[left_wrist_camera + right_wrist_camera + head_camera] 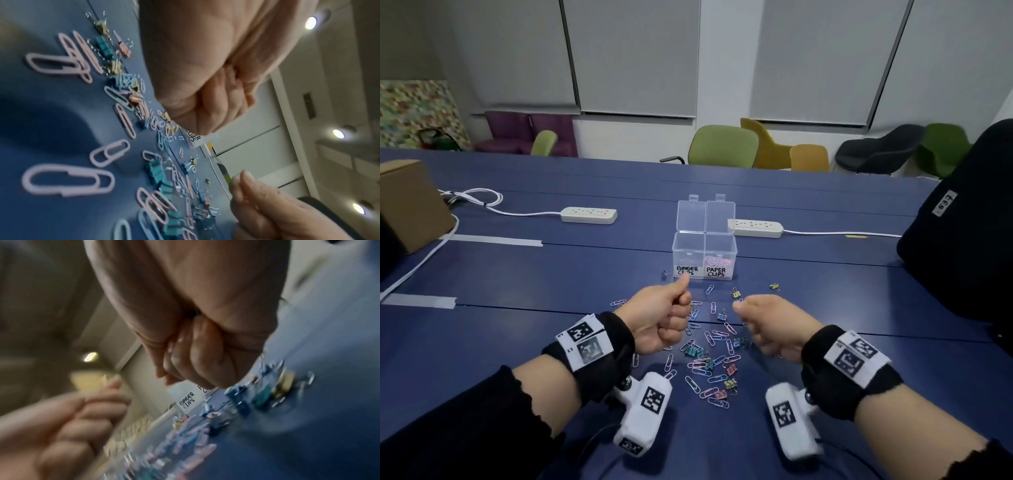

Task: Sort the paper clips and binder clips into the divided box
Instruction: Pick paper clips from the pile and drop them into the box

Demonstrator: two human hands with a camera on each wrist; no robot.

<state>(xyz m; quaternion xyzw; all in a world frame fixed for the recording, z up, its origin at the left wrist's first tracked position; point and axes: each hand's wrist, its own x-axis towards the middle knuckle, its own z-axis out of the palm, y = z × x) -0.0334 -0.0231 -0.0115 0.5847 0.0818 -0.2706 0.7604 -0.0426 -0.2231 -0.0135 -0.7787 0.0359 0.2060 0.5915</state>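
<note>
A clear divided box stands open mid-table, its front labelled BINDER CLIPS on the left and PAPER CLIPS on the right. The paper clip side holds pink paper clips. Pastel paper clips and small coloured binder clips lie scattered in a pile in front of it, also seen in the left wrist view. My left hand hovers over the pile's left edge, fingers curled, thumb pointing at the box. My right hand is curled over the right edge. Nothing shows inside either fist.
One binder clip lies alone by the box's left front corner, and yellow ones lie near my right hand. Two power strips with cables lie behind. A cardboard box is far left and a black bag far right.
</note>
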